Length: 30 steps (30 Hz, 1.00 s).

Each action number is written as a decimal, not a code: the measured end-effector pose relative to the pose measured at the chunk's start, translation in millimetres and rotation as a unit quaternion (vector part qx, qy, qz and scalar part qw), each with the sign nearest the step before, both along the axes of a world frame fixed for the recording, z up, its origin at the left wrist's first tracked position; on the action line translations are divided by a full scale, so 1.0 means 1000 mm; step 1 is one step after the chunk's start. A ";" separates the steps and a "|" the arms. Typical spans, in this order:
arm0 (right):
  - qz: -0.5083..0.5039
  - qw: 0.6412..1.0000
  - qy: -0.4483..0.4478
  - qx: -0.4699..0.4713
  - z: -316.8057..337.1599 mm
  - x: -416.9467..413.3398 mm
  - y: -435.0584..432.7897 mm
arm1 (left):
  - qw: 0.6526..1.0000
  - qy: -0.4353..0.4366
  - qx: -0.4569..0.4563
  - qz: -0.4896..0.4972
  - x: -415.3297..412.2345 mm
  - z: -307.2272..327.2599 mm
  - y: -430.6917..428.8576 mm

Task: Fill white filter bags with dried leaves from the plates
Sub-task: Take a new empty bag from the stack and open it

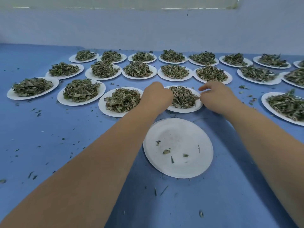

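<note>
**Blue table against a pale wall**

A smooth blue table [49, 129] fills the near view. Directly behind the table rises a plain, pale bluish-white wall [148, 27]. High above the table, a bright greenish-white band [115, 2] crosses the wall, too blurred to identify. The light is soft and even.

We're looking at matt white paper plates [178, 148], dry crinkled leaves [183, 97], and a smooth blue cloth-covered counter [65, 129].
</note>
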State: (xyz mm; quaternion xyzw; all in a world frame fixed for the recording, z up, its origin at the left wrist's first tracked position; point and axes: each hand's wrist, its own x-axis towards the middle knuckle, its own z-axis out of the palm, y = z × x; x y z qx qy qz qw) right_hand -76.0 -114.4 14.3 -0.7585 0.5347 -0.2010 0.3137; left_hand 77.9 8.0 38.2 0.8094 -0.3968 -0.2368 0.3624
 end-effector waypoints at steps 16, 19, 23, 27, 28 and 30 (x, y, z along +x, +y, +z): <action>0.049 0.996 -0.073 -0.011 0.002 -0.069 0.129 | 0.987 0.128 -0.088 0.037 -0.008 -0.032 0.136; 0.053 0.997 -0.056 -0.016 -0.003 -0.073 0.139 | 0.989 0.099 -0.098 0.048 -0.010 -0.037 0.148; 0.039 0.998 -0.042 -0.034 -0.009 -0.075 0.143 | 0.988 0.115 -0.101 0.037 -0.014 -0.039 0.153; 0.019 0.998 -0.050 -0.023 -0.009 -0.078 0.140 | 0.987 0.121 -0.107 0.021 -0.019 -0.039 0.153; 0.021 0.998 -0.051 -0.018 -0.009 -0.079 0.138 | 0.987 0.121 -0.105 0.023 -0.019 -0.040 0.151; 0.023 0.998 -0.060 -0.011 -0.008 -0.078 0.134 | 0.986 0.125 -0.106 0.024 -0.019 -0.038 0.146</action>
